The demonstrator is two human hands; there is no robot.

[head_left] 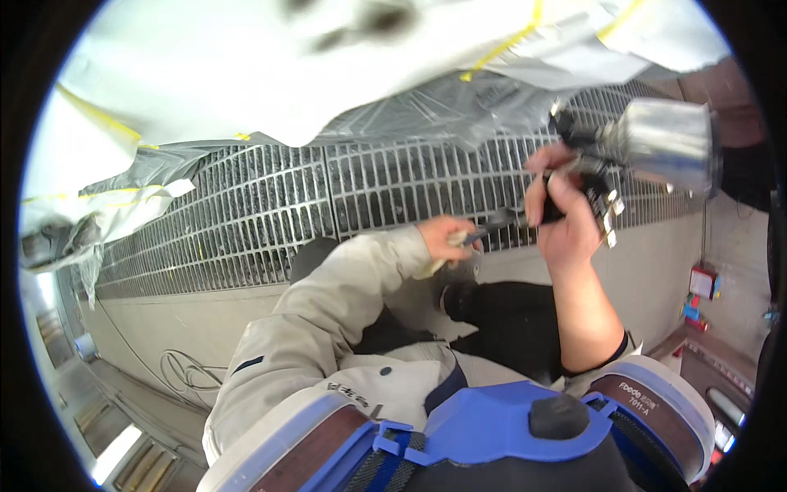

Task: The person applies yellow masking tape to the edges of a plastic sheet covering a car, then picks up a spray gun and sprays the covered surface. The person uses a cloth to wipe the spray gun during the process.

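Past the blue respirator at the bottom edge, the right hand is clenched round the handle of a spray gun whose metal cup rises just above the fist, while the left hand pinches a pale cloth beside the gun's black hose, over the floor grating.

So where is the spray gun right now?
Upper right of the head view: the spray gun is in the right hand, above the floor grating, near the left hand.

Bright even light, blurred top, fisheye-bent edges, black rim
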